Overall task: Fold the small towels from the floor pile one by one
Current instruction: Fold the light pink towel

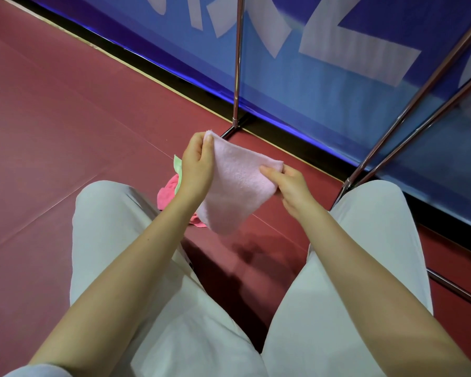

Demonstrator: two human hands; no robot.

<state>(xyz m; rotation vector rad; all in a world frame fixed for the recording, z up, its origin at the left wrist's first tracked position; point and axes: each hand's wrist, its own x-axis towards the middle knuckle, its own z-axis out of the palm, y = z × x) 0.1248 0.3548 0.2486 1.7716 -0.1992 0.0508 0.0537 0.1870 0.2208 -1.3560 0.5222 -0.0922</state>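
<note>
You held a pale pink towel (237, 186) at frame centre, above the gap between your knees. It was fluffy terry, folded to a rough square, one corner hanging down. Your left hand (197, 165) pinched its upper left corner; your right hand (288, 183) pinched its right corner. Behind your left wrist, the pile (170, 191) showed pink and green cloth on the dark red floor (65, 118). A blue banner (324, 77) on metal poles (238, 58) crossed the upper right.

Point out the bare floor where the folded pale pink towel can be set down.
Bare red floor spreads left of the left knee. A smaller patch lies between the knees, under the pale pink towel. Crowded: the towel pile behind the left hand, and metal frame legs by the right hand.
</note>
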